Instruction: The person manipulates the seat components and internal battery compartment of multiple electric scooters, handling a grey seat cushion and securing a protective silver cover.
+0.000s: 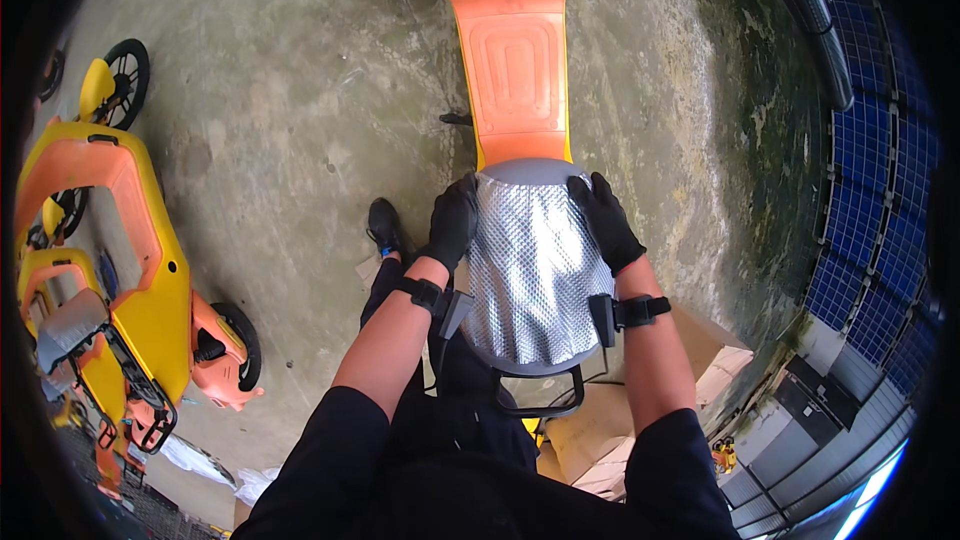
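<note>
An orange-and-yellow scooter (515,60) stands in front of me, with its grey seat (540,172) nearest my body. A silver quilted reflective seat cover (535,270) lies over the seat, wrinkled lengthwise; a grey strip shows at its far end. My left hand (454,220), in a black glove, has its fingers closed at the cover's far left edge. At the far right edge, my gloved right hand (607,220) clasps the cover's corner, thumb toward its top. What the undersides of both hands touch is hidden. Each wrist wears a black strap with a small device.
More orange-and-yellow scooters (150,250) stand to the left. Cardboard boxes (590,430) lie near my right side. A black rear rail (540,405) juts from the seat toward me. Blue panels (860,180) and a black tubular part (810,20) are at the right.
</note>
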A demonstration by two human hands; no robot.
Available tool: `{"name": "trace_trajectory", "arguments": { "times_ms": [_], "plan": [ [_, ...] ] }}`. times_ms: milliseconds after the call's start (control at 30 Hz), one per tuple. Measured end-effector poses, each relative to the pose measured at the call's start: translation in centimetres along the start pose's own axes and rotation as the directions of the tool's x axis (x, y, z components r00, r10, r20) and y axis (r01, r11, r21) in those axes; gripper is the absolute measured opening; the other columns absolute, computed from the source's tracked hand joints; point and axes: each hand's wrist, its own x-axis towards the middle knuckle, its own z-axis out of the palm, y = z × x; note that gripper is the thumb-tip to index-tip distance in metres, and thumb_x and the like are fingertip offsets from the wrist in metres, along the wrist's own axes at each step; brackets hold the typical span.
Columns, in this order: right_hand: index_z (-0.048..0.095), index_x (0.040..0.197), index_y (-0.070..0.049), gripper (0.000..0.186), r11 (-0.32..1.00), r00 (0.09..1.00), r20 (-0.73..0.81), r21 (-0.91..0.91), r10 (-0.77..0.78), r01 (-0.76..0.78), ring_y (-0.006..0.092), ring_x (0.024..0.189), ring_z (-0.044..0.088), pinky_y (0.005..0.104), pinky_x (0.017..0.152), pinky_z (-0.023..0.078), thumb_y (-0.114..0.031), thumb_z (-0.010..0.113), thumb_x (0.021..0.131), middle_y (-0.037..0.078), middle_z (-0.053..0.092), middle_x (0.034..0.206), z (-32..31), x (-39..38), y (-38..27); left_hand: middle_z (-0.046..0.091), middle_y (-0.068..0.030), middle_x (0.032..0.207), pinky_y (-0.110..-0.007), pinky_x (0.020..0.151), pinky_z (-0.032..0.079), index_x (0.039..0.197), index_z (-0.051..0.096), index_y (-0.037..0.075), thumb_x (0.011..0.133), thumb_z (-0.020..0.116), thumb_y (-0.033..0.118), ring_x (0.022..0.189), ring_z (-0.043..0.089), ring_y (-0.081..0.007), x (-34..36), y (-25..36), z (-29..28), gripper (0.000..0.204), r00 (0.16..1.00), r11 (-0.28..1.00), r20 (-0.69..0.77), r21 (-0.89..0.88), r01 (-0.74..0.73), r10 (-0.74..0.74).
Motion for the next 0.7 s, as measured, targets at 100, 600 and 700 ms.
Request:
{"name": "trace_trajectory", "arguments": {
  "times_ms": [100,600,700],
  "plan": [
    [0.043,0.12,0.004,0.063,0.993,0.997,-0.057,-0.101,-0.061,0.055,0.026,0.103,0.051,0.0315,0.087,0.039,-0.047,0.051,0.083,0.019,0.053,0.113,-1.1,-0.1,1.6,0.059,-0.0215,0.09,-0.049,0.075,0.042,0.094,0.052,0.001,0.09,0.027,0.034,0.083,0.055,-0.0405,0.1,0.2,-0.5,0.041,0.997,0.988,0.047,0.14,-0.072,0.065],
    [0.051,0.112,-0.009,0.046,0.936,0.867,0.485,0.239,0.116,-0.259,0.0081,0.071,0.048,0.0241,0.059,0.043,-0.047,0.046,0.086,-0.001,0.051,0.082,-8.8,-4.8,0.9,0.054,-0.0051,0.112,-0.024,0.084,0.04,0.125,0.043,0.005,0.09,0.034,0.047,0.097,0.05,-0.0128,2.5,1.0,-8.1,0.054,0.476,0.723,0.844,-0.165,0.671,-0.249],
    [0.054,0.107,-0.007,0.036,0.964,0.895,0.384,0.221,-0.227,0.15,0.0088,0.079,0.053,0.0266,0.068,0.045,-0.036,0.049,0.087,0.003,0.057,0.09,-8.8,-5.0,-2.4,0.055,-0.0068,0.108,-0.025,0.08,0.043,0.113,0.053,0.006,0.092,0.035,0.042,0.093,0.053,-0.0121,1.8,0.6,-7.9,0.045,0.655,0.543,0.748,-0.507,0.669,-0.109]
  ]
}}
